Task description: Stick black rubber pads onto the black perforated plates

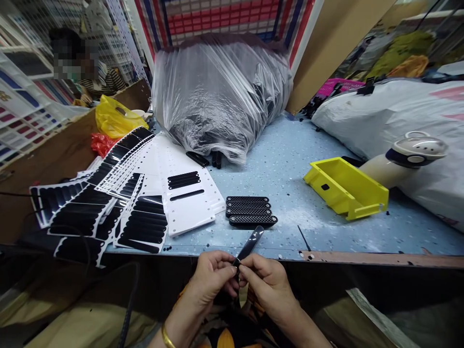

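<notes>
Your left hand (212, 276) and right hand (267, 285) are together at 6 o'clock, just off the table edge. The fingertips (232, 269) of the left and those (241, 268) of the right pinch the lower end of a glossy black strip (250, 244), which tilts up toward 1 o'clock. The pinch itself is partly hidden, so you cannot be certain of the exact grip from this view.

Risks noted: the grip is narrow, so a slip could drop the strip into the dark space below the table edge. Hard bending at the pinch could crease it. Black crumbs (167, 249) along the edge and pale dust (308, 217) on the table could mark the glossy face if it is set down there. The fanned sheets overhang the edge at 9 o'clock, so a sleeve could drag them.

Materials: four black bars (250, 211) with a woven, mesh-like texture lie side by side at 12 o'clock, near your hands, on a speckled blue table (286, 169). Smooth white sheets (192, 203) carrying rows of round-ended black strips lie at 11 o'clock. A bulging clear bag (217, 96) of black parts sits farther out at 12 o'clock, and an angular yellow plastic bin (344, 188) sits at 2 o'clock.
</notes>
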A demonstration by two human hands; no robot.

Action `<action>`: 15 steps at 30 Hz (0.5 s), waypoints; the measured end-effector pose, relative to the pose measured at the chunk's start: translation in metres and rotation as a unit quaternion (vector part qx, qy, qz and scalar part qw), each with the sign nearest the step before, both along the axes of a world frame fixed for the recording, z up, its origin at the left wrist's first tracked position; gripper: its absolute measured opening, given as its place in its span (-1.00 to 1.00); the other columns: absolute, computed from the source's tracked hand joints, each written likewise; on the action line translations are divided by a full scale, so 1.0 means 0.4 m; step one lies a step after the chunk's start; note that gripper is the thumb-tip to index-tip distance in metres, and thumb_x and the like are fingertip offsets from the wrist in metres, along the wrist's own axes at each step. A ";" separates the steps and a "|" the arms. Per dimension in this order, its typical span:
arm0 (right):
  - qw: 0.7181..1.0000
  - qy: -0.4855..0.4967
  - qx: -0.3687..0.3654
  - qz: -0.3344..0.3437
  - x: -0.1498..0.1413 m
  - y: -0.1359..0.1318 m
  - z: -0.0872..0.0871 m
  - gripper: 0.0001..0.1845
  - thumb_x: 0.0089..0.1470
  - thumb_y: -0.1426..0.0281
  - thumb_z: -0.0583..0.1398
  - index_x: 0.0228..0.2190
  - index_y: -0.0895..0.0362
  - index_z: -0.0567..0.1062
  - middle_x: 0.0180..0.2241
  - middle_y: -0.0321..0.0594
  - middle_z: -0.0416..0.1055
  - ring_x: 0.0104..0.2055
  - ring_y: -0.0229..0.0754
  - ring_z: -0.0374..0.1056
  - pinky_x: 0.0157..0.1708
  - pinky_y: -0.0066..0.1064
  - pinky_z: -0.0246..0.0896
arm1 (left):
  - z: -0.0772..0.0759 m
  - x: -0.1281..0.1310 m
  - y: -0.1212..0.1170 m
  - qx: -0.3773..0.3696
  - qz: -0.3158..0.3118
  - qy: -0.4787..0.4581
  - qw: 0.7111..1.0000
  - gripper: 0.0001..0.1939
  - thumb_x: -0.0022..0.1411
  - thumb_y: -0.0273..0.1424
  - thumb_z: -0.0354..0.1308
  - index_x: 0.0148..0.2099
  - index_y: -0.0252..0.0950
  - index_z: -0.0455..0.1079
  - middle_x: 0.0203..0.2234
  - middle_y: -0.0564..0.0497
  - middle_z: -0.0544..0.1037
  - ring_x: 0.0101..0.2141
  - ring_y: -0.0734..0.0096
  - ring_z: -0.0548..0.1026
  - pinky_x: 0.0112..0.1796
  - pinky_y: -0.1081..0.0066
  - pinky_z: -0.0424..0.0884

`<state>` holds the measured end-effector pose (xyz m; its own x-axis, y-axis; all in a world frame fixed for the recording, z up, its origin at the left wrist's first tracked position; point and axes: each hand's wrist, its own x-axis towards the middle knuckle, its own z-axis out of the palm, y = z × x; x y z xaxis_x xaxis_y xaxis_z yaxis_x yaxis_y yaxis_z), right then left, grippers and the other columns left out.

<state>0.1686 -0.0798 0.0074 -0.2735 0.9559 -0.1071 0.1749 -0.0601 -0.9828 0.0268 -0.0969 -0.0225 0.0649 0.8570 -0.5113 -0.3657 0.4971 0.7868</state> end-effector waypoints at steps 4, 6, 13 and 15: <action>1.000 -0.001 0.006 0.000 0.001 -0.001 -0.006 -0.76 0.00 0.28 0.17 -0.61 0.11 0.43 -0.66 -0.29 0.43 -0.62 -0.24 0.37 -0.58 -0.47 0.30 | -0.001 0.003 -0.001 -0.001 -0.001 0.014 1.000 -0.59 -0.20 -0.28 0.39 -0.31 -0.44 0.45 -0.72 0.03 0.51 -0.72 0.46 0.43 -0.72 0.53 0.36; 1.000 -0.010 0.014 0.002 0.003 -0.001 -0.007 -0.77 0.00 0.29 0.17 -0.60 0.11 0.43 -0.67 -0.29 0.42 -0.62 -0.24 0.36 -0.58 -0.47 0.29 | -0.004 0.004 0.000 -0.002 -0.003 0.022 1.000 -0.59 -0.21 -0.27 0.38 -0.32 -0.43 0.44 -0.72 0.04 0.50 -0.73 0.45 0.42 -0.73 0.54 0.33; 1.000 -0.014 0.023 0.008 0.004 -0.001 0.000 -0.76 0.02 0.30 0.16 -0.60 0.12 0.45 -0.65 -0.27 0.43 -0.60 -0.23 0.37 -0.56 -0.46 0.30 | 0.000 0.005 0.001 -0.004 -0.007 0.032 0.999 -0.62 -0.18 -0.28 0.32 -0.31 -0.43 0.43 -0.71 0.02 0.51 -0.71 0.42 0.44 -0.71 0.51 0.35; 1.000 -0.015 0.022 0.005 0.003 -0.002 0.001 -0.75 0.02 0.30 0.15 -0.61 0.12 0.44 -0.66 -0.28 0.41 -0.61 -0.24 0.35 -0.57 -0.47 0.28 | 0.001 0.006 0.002 -0.002 -0.011 0.043 0.999 -0.63 -0.18 -0.27 0.30 -0.32 -0.42 0.42 -0.72 0.03 0.50 -0.72 0.43 0.43 -0.74 0.53 0.32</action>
<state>0.1698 -0.0806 0.0078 -0.2796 0.9573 -0.0736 0.2040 -0.0157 -0.9788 0.0293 -0.0963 -0.0220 0.0386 0.8543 -0.5184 -0.2861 0.5065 0.8134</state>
